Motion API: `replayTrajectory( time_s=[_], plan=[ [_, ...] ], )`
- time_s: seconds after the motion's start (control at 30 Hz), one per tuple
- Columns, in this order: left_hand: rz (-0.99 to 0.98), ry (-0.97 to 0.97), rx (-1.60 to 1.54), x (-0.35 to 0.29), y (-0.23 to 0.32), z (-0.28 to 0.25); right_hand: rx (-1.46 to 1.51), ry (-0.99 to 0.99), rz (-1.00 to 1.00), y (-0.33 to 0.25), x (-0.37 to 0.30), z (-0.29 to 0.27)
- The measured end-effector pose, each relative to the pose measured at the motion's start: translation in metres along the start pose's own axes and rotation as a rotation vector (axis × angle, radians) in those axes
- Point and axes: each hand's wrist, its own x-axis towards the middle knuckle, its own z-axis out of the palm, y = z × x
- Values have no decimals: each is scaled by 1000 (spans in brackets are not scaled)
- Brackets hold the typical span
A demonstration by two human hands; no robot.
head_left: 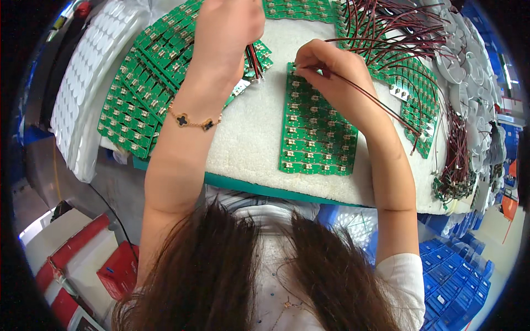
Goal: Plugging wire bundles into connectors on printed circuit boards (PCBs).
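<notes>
My left hand is closed around a bundle of red and black wires, whose white plug ends hang below the fist. My right hand has thumb and forefinger pinched at the upper left corner of a green circuit board panel. That panel carries rows of small white sockets and lies flat on a white foam mat. A red and black wire passes out from the right hand toward the lower right. The plug at the right fingertips is mostly hidden.
More green panels overlap on the left. Others on the right lie beneath many loose red and black wires. White round-dotted trays stand at far left, a wired cluster at right, blue bins below.
</notes>
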Motion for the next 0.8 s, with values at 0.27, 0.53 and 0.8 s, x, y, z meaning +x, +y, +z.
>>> replayTrajectory(
  time_s=[0.27,0.53,0.8],
  plan=[
    [-25,30,-31,0,-2,3,-174,8,-36,1,2,11],
    [-49,-7,-170,-2,0,0,-228,185,28,-14,-5,8],
    [156,-867,-712,27,-28,-18,645,-179,206,-17,-4,15]
  ],
)
